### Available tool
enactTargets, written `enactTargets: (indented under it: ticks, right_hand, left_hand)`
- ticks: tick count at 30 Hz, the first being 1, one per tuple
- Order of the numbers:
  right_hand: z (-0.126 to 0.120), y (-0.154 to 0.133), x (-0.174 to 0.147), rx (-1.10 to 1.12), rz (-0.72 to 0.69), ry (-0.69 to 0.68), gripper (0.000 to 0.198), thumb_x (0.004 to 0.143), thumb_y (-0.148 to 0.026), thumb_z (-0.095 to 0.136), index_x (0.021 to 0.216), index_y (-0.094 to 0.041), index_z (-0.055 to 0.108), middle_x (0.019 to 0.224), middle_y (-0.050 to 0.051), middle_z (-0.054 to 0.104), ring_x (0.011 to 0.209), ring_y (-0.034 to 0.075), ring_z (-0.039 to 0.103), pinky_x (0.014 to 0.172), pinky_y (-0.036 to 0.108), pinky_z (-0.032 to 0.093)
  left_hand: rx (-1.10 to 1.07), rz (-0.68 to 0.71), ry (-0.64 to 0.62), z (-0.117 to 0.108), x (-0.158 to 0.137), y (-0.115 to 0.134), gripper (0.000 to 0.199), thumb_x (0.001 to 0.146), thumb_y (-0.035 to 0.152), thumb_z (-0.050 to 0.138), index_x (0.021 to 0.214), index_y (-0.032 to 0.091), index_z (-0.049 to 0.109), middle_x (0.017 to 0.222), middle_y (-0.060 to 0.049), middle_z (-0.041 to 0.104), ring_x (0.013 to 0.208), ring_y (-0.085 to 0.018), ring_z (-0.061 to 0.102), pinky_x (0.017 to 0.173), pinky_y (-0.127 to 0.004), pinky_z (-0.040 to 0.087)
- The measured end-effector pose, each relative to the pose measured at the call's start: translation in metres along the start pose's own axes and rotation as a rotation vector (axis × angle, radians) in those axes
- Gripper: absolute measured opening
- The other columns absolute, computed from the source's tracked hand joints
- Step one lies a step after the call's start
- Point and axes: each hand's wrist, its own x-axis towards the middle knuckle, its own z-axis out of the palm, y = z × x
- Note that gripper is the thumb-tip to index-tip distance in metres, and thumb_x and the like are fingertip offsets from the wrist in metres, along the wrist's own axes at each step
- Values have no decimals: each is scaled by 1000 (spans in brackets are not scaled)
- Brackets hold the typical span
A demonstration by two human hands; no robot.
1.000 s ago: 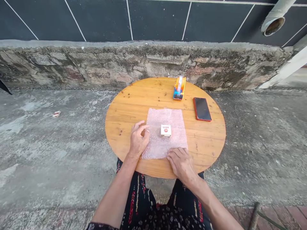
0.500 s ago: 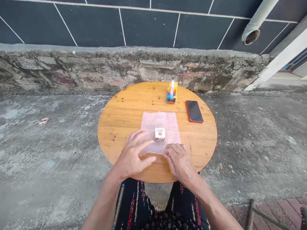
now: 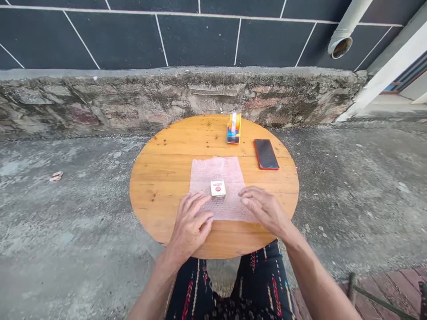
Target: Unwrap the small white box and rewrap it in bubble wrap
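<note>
A small white box (image 3: 218, 189) with red print lies on a sheet of pinkish bubble wrap (image 3: 216, 168), a little in front of the sheet's middle. My left hand (image 3: 192, 222) rests over the sheet's near left corner, its fingers stretched toward the box but apart from it. Its thumb tip comes close to the index finger, and no held thing shows there. On the other side, my right hand (image 3: 262, 206) hovers by the sheet's right edge, fingers loosely bent and the thumb apart, holding nothing.
Everything sits on a round wooden table (image 3: 156, 169). A yellow and blue tape dispenser (image 3: 234, 129) stands near its far edge. To the right lies a phone in a red case (image 3: 266, 154). A stone-footed wall (image 3: 150, 102) rises behind the table.
My right hand has moved off the near edge of the bubble wrap to its right side and opened. My left hand has come down onto the near left corner.
</note>
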Motion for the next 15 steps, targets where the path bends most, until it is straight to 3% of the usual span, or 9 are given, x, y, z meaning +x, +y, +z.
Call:
enactTargets:
  ticks: [2,6,8,15]
  right_hand:
    - [-3,15,16,42,-7,-14,12,91,-28,55,102,-23,59,109,6,65,104,21,60,92,39,46]
    - [10,33,46,75,-75,-179,61,79,-24,70,133,-27,43,139,9,49,126,23,48,102,45,43]
    - [19,36,54,54,-87,-232,73,76,-21,73,139,-28,37,144,9,44,131,23,43,106,46,38]
    - [36,40,53,8,-80,-151,68,74,-19,73,136,-25,44,135,8,54,125,23,48,105,46,37]
  left_hand:
    - [-2,0,2,0,1,-1,16,80,10,57,86,23,64,124,-6,60,124,-28,49,104,-56,40]
    - [-1,-16,5,2,-3,-4,28,78,9,59,103,23,61,130,-9,56,127,-29,47,105,-56,39]
    - [5,-30,2,4,-6,-5,34,77,6,58,107,22,59,131,-10,55,127,-29,46,106,-55,39]
    - [-41,-52,79,7,-7,-3,19,77,5,58,87,21,61,128,-9,56,124,-28,49,103,-53,41]
